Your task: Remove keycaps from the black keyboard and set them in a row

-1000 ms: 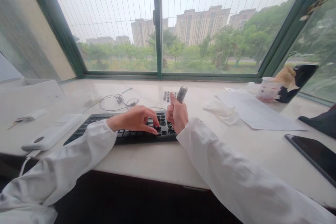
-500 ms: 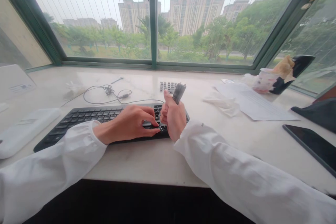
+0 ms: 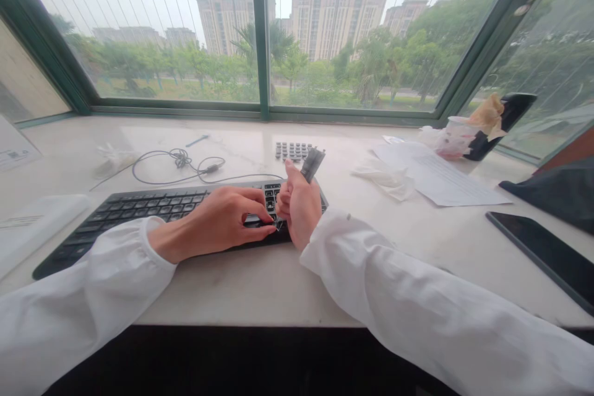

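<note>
The keyboard (image 3: 139, 205) ran left to right, its right end nearest the right hand (image 3: 302, 210), clenched round a tool (image 3: 313, 164). Whether the left hand (image 3: 218, 221) pinched anything was unclear.

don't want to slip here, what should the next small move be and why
Probably guide the thin wire with the left fingers before the right fingers, closed around the grey tool, lift. The wire shows beside the left fingers, low over the keyboard, and whether it has hooked a key is too small to tell, so settling it first seems safer.
</note>
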Demonstrator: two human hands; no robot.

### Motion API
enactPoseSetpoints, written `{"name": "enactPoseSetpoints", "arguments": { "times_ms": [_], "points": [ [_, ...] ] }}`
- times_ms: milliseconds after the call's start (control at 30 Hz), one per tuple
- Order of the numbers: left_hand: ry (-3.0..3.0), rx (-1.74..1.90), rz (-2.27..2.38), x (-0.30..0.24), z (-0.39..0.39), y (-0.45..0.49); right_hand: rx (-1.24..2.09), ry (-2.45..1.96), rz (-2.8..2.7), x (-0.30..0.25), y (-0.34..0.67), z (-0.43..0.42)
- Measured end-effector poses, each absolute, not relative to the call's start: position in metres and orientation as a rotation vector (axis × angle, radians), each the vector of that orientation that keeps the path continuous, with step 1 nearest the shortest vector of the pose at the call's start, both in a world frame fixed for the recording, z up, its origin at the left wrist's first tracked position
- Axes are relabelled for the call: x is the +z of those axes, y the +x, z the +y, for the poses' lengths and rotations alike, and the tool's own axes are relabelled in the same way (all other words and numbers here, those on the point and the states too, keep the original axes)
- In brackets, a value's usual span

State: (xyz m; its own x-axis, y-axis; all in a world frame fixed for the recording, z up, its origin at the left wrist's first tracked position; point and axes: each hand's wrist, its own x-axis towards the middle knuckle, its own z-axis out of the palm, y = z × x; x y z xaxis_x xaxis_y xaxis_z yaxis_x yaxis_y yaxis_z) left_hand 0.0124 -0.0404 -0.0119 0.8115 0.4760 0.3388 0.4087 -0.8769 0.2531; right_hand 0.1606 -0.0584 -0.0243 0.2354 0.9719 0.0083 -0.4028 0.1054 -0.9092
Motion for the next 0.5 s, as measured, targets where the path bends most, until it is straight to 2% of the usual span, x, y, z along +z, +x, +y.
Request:
{"name": "enactPoseSetpoints", "arguments": {
  "times_ms": [167, 500],
  "points": [
    [2.793, 0.583, 0.686, -0.0124, -0.0398, 0.0138, 1.292, -0.879, -0.679, -0.0186, 0.1566, -0.0598],
    [2.616, 0.503, 0.580, -0.0074, -0.0353, 0.0118, 1.175, -0.858, -1.030, -0.0239, 0.1545, -0.0580]
  ]
}}
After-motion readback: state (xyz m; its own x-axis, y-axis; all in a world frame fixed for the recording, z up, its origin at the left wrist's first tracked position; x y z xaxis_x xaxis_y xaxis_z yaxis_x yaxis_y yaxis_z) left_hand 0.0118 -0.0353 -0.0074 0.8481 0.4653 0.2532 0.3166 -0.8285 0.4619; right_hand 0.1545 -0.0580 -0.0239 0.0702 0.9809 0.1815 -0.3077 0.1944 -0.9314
